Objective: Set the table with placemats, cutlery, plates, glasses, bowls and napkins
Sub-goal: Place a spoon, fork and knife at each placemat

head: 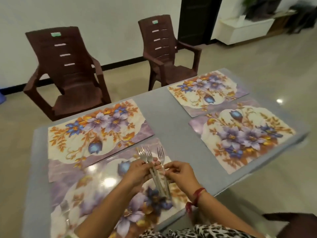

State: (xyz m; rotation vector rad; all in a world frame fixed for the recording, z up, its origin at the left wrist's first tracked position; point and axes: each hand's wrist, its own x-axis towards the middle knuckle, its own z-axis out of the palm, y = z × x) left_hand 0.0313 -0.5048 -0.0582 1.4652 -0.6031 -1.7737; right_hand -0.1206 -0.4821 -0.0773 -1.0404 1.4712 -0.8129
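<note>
Black-and-white spotted fabric (205,231) lies lowest in view, with both forearms reaching forward from it. The left hand (137,170) curls round a small bunch of silver metal forks (147,158), tines pointing away and handles slanting down past the palm. Just beside it, the right hand (180,176), with a red thread band (199,193) on its wrist, pinches one more silver fork (160,154) by the upper handle. Under both hands lies a glossy floral placemat (103,194) of purple and orange blooms on the grey bench (166,117). Three matching placemats lie beyond the hands: one ahead of the left hand (96,131), two off past the right hand (243,136) (205,91). Two brown plastic chairs (66,71) stand beyond the bench.
</note>
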